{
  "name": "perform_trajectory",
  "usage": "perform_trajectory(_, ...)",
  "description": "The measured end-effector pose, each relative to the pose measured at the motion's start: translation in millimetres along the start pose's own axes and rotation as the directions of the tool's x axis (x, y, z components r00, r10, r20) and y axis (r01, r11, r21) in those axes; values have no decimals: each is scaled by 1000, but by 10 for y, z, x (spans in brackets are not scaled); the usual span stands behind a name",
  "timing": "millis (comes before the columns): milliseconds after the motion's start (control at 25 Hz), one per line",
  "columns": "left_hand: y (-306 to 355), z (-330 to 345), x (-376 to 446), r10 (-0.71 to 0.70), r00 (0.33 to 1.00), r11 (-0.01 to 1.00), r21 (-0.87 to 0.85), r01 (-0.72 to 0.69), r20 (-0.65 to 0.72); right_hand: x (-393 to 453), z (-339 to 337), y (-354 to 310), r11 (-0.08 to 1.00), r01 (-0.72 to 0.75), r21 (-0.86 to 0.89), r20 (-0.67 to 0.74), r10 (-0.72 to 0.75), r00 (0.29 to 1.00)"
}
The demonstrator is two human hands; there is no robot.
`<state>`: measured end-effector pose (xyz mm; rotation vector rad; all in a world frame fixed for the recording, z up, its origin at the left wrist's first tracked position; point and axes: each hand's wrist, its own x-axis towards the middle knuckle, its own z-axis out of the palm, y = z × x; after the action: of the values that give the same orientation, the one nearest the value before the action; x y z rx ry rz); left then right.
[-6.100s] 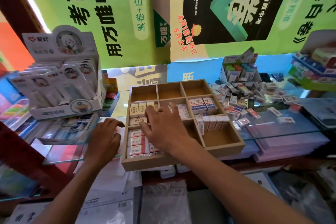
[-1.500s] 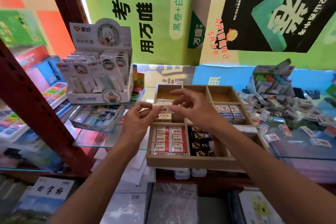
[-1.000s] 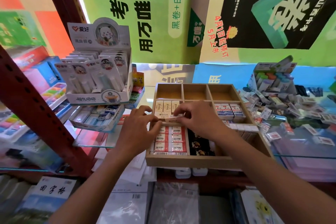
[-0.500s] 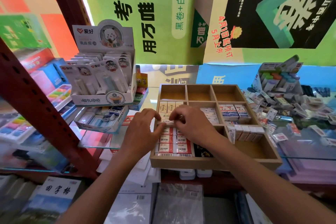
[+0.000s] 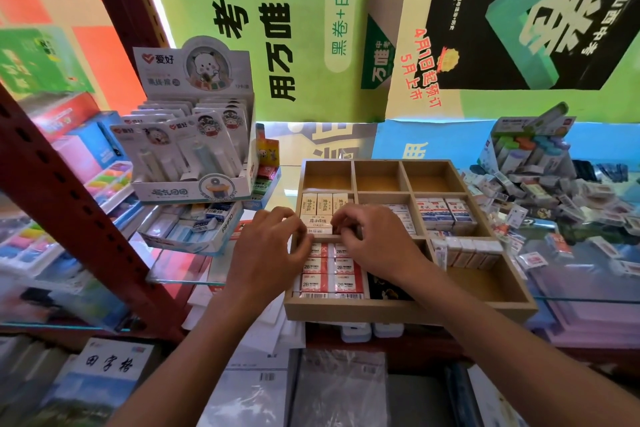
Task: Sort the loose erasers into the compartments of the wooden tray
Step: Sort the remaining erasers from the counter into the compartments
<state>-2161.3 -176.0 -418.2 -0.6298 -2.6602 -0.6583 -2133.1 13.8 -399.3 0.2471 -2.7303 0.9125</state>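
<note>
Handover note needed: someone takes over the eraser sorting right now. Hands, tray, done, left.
Left hand and right hand: both pinch the cream eraser lying crosswise in the middle-left compartment of the wooden tray, in front of three upright cream ones.
Done: red 2B erasers fill the front-left compartment; blue-and-white packs sit in the middle-right one; a white row stands at the back of the front-right one; dark erasers lie front-centre.
Left: the three back compartments hold nothing; the loose pile right of the tray is unsorted. Seat this eraser, then take from the pile.
</note>
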Motion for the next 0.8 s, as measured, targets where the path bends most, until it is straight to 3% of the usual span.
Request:
perform_trajectory(160, -3, -15, 6, -20, 1000, 1000, -6, 20, 14, -18, -76, 31, 997, -61, 43, -150, 67, 986)
perform_trajectory(360, 5, -37, 19, 25, 998, 997, 67, -29, 52, -156, -327, 125, 980, -152, 132, -211, 177, 961)
perform_trajectory(520, 113, -100, 60, 63, 992, 970, 227, -87, 111, -309, -467, 299, 965, -203, 165, -230, 238, 944)
perform_trajectory(680, 213, -123, 65, 55, 970, 980, 172, -98, 236, -434, -528, 380, 968, -176, 182, -223, 215, 951)
perform_trajectory(800, 245, -132, 128, 34, 972, 985, 158, -72, 231, -511, -564, 412, 978, -139, 155, -215, 171, 961)
